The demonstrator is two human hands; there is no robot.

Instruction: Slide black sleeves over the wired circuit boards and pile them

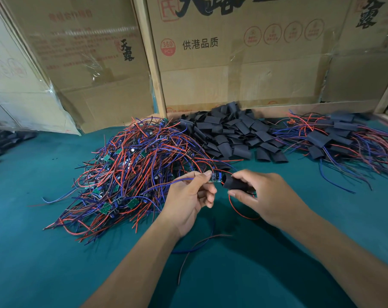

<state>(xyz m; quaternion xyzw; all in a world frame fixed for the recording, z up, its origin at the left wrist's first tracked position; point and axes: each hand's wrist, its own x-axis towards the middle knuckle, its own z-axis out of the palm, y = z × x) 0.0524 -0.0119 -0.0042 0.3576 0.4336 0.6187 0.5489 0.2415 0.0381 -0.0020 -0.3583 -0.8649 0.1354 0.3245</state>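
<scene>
A teal-covered desk [33, 252] carried the work. Printed cardboard boxes [244, 70] stood along its far edge, separated by a wooden post [150, 63].

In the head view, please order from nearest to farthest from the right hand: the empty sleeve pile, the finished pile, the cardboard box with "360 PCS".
From the right hand:
1. Empty sleeve pile, ahead on the table.
2. Finished pile, far right.
3. Cardboard box, upright behind both.

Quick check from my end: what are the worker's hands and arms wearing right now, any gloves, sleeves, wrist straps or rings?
Nothing is worn on either. The left hand and right hand are bare: no gloves or finger cots, and no rings that I can see. Both forearms are bare up to the frame edge, with no sleeve cuff, watch, bracelet or grounding wrist strap showing. No cables or markings are attached to either arm.
</scene>
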